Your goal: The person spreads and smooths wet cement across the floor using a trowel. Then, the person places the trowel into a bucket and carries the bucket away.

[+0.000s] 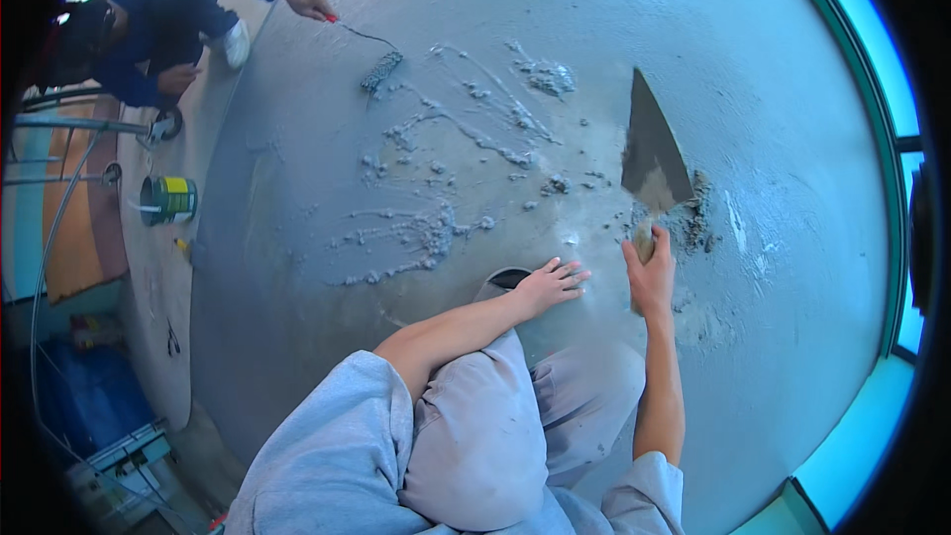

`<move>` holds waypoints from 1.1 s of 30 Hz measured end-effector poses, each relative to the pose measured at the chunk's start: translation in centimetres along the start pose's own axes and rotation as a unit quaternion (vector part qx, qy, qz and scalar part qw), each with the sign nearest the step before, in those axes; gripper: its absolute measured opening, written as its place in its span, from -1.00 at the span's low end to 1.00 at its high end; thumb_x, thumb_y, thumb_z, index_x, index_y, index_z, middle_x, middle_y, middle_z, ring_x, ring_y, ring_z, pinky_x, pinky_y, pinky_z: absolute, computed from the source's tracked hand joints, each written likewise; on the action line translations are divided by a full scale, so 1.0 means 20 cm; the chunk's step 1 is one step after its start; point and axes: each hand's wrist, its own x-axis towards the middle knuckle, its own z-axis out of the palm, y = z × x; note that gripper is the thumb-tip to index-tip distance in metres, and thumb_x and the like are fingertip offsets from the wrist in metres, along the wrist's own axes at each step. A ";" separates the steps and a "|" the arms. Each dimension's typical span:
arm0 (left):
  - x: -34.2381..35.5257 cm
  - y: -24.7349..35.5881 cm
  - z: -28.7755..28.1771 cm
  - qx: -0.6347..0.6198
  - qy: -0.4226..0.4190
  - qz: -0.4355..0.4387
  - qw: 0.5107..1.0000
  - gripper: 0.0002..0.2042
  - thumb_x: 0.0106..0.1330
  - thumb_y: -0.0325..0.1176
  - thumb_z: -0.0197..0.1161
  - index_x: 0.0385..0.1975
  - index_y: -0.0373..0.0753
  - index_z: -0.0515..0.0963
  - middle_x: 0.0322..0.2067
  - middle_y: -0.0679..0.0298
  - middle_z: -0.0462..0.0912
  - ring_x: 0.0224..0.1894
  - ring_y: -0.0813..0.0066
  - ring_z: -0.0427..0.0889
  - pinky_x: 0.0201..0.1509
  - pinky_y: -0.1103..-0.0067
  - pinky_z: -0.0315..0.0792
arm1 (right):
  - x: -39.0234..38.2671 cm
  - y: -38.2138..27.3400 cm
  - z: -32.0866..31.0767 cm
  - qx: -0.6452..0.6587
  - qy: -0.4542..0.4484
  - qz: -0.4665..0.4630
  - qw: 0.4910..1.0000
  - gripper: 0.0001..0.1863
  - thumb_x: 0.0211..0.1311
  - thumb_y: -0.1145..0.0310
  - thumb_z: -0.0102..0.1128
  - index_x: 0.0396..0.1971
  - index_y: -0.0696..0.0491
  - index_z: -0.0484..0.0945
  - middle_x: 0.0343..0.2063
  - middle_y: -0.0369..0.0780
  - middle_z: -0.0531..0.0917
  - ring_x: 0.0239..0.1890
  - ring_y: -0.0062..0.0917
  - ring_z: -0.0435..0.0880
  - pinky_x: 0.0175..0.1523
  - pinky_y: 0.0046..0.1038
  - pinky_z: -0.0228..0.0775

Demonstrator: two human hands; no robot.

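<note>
With the fingers of our right hand point(652, 272) wrapped round the pale-handled, triangular grey metal trowel point(654, 144), right of centre at the floor, we judge that a tilted blade could gouge the coat; our empty left hand point(550, 289) has its fingers fanned wide. We see a glossy, wet-looking grey floor point(783, 109) with lumpy grey mortar streaks point(429, 236), beside green-framed window glass point(880, 50) and a dark green-and-yellow round bucket point(176, 200).

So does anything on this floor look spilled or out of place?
Yes, the grey clumps: they lie in uneven heaps and streaks across the smoother floor, rather like a spill, near the roller a co-worker holds and the trowel in your right hand. Nothing looks clearly broken.
</note>
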 end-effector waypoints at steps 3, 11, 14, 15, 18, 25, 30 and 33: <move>-0.03 -0.02 -0.01 -0.025 0.002 -0.003 1.000 -0.55 0.23 -0.35 0.06 0.17 0.04 0.35 0.40 0.37 -0.07 0.43 0.34 -0.12 0.42 0.28 -0.06 | 0.13 -0.09 0.09 -0.117 -0.040 -0.088 0.988 -0.52 0.07 0.27 0.23 -0.06 0.22 0.35 -0.39 0.12 0.61 -0.30 0.08 0.57 -0.20 -0.09 0.39; -0.20 0.03 -0.25 -0.300 -0.160 -0.086 0.936 -0.61 0.04 -0.31 0.23 -0.07 -0.20 0.55 -0.13 0.05 0.60 -0.02 0.20 0.57 0.04 0.36 0.40 | -0.01 -0.15 0.32 -0.153 -0.073 -0.066 0.983 -0.56 0.04 0.26 0.22 -0.13 0.19 0.38 -0.39 0.15 0.60 -0.29 0.09 0.57 -0.19 -0.06 0.38; -0.50 0.01 -0.22 -0.452 -0.088 -0.097 0.882 -0.67 0.04 -0.29 0.22 -0.18 -0.28 0.59 -0.28 0.03 0.65 -0.17 0.21 0.61 -0.10 0.37 0.45 | -0.01 -0.45 0.43 -0.031 -0.229 0.011 0.973 -0.52 0.02 0.23 0.29 -0.13 0.20 0.38 -0.44 -0.01 0.61 -0.45 -0.38 0.64 -0.32 -0.32 0.45; -0.59 0.03 -0.20 -0.526 -0.061 -0.085 0.844 -0.70 0.04 -0.33 0.20 -0.24 -0.31 0.60 -0.30 0.03 0.65 -0.23 0.25 0.61 -0.16 0.39 0.46 | -0.04 -0.51 0.52 0.018 -0.262 -0.016 0.965 -0.54 0.07 0.21 0.27 -0.14 0.19 0.39 -0.45 -0.07 0.60 -0.47 -0.46 0.62 -0.35 -0.40 0.44; -0.74 0.06 -0.21 -0.635 -0.044 -0.125 0.761 -0.62 0.07 -0.21 0.21 -0.18 -0.34 0.57 -0.28 0.03 0.66 -0.22 0.20 0.61 -0.12 0.37 0.42 | -0.09 -0.59 0.78 0.185 -0.411 -0.050 0.891 -0.61 0.21 0.15 0.18 -0.13 0.14 0.43 -0.47 -0.25 0.56 -0.48 -0.60 0.56 -0.38 -0.52 0.40; -0.86 0.18 0.19 -0.558 -0.140 -0.208 0.791 -0.68 0.05 -0.17 0.25 -0.24 -0.22 0.62 -0.35 0.21 0.65 -0.30 0.42 0.55 -0.14 0.49 0.41 | -0.52 -0.55 1.40 0.055 -0.703 -0.044 0.708 -0.61 0.22 0.11 0.12 -0.25 0.18 0.52 -0.47 -0.23 0.59 -0.43 -0.56 0.56 -0.34 -0.43 0.41; -1.09 0.18 0.49 -0.665 -0.056 -0.282 0.689 -0.66 0.22 -0.28 0.15 -0.06 -0.32 0.52 -0.23 0.21 0.63 -0.30 0.44 0.63 -0.20 0.55 0.50 | -0.64 -0.71 1.53 0.058 -0.667 -0.059 0.740 -0.61 0.24 0.11 0.08 -0.32 0.22 0.49 -0.53 -0.20 0.57 -0.61 -0.51 0.53 -0.46 -0.38 0.41; -0.80 0.11 -0.06 -0.705 -0.136 -0.187 0.670 -0.61 0.26 -0.26 0.11 0.03 -0.32 0.45 -0.18 0.14 0.62 -0.39 0.41 0.68 -0.37 0.56 0.58 | -0.32 -0.61 1.43 0.105 -0.602 0.062 0.789 -0.63 0.26 0.11 0.07 -0.33 0.18 0.49 -0.57 -0.25 0.53 -0.61 -0.56 0.52 -0.52 -0.43 0.39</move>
